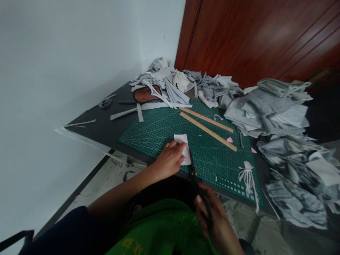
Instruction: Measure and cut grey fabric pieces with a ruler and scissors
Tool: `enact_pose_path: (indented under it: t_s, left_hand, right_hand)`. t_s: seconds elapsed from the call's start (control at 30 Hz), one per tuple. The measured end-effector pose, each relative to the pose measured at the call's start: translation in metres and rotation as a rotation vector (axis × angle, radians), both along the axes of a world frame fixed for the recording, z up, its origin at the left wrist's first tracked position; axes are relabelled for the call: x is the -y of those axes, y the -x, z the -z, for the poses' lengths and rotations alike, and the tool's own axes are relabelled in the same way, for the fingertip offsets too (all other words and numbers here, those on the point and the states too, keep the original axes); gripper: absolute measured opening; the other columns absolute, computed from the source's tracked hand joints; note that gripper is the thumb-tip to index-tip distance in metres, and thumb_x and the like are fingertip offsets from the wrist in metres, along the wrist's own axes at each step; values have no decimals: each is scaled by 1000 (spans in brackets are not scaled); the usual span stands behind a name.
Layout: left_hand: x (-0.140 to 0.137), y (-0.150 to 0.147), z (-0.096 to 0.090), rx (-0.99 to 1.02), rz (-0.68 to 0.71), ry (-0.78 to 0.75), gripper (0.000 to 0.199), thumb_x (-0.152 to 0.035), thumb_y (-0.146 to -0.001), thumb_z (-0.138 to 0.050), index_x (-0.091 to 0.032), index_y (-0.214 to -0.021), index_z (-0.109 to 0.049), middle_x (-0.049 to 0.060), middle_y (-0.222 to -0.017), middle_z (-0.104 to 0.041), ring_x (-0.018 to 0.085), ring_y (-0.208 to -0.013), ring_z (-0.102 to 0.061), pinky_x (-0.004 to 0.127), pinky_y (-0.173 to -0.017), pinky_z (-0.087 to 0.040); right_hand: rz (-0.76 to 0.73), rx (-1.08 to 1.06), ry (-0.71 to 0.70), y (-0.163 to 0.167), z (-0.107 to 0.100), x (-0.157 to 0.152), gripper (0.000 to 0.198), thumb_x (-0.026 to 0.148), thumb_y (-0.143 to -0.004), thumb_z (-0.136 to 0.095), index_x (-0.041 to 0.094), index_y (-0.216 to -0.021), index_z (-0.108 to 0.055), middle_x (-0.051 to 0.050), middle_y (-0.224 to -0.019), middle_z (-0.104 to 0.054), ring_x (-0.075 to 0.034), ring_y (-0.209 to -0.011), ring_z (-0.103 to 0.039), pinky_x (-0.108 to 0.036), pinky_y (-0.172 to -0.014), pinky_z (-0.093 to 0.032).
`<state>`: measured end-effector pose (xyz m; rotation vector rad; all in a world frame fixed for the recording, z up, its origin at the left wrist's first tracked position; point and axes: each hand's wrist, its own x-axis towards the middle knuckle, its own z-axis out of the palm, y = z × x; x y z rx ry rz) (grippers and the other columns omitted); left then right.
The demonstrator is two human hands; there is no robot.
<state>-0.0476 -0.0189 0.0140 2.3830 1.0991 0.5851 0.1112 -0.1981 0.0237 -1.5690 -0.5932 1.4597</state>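
A small pale rectangular piece of fabric [181, 138] lies near the front edge of a green cutting mat [159, 131]. My left hand [171, 157] rests over it, fingers pressing it to the mat and partly hiding it. In my right hand [214, 214] is a pair of black scissors [196, 182], held by the handles. Their blades point away from me and lie along the right edge of the fabric piece. Whether the blades are apart cannot be made out.
Two wooden rulers [208, 131] [207, 119] lie beyond the fabric. Heaps of grey cloth [265, 109] line the back and right. A brown pad with dark edging [146, 95] sits among strips at the back left. White strings [248, 173] and pink scraps [230, 140] lie on the mat's right.
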Motion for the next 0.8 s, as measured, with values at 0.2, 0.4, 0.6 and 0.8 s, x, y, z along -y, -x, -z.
enact_pose_path:
  t_s: [0.2, 0.4, 0.6, 0.8]
  left_hand:
    - [0, 0, 0, -1, -6, 0, 48, -15, -96, -58, -19, -142, -47, 12, -129, -64, 30, -125, -54, 49, -109, -42]
    - [0, 0, 1, -1, 1, -7, 48, -15, -96, -58, -20, -142, -47, 12, -130, -64, 29, -126, -54, 49, -108, -42]
    - [-1, 1, 2, 14, 12, -20, 47, -14, -96, -58, -20, -141, -47, 12, -130, -64, 29, -126, -54, 48, -107, -43]
    - [-1, 0, 0, 18, 11, -2, 46, -15, -96, -58, -21, -140, -48, 11, -128, -65, 29, -127, -53, 47, -109, -42]
  right_hand:
    - [-29, 26, -10, -1, 1, 2, 74, 66, -83, -76, 25, -138, -50, 11, -62, -50, -6, -42, -39, -15, -36, -28]
    - [-92, 75, -20, 0, -3, 1, 72, 65, -87, -73, 26, -142, -49, 8, -65, -55, -7, -41, -40, -18, -36, -31]
    - [-130, 84, -15, 0, -1, 1, 72, 65, -90, -70, 26, -146, -46, 8, -66, -54, -8, -43, -42, -18, -37, -33]
    - [-102, 78, -7, 3, -1, 2, 74, 66, -89, -71, 26, -145, -47, 8, -66, -54, -7, -43, -42, -17, -37, -33]
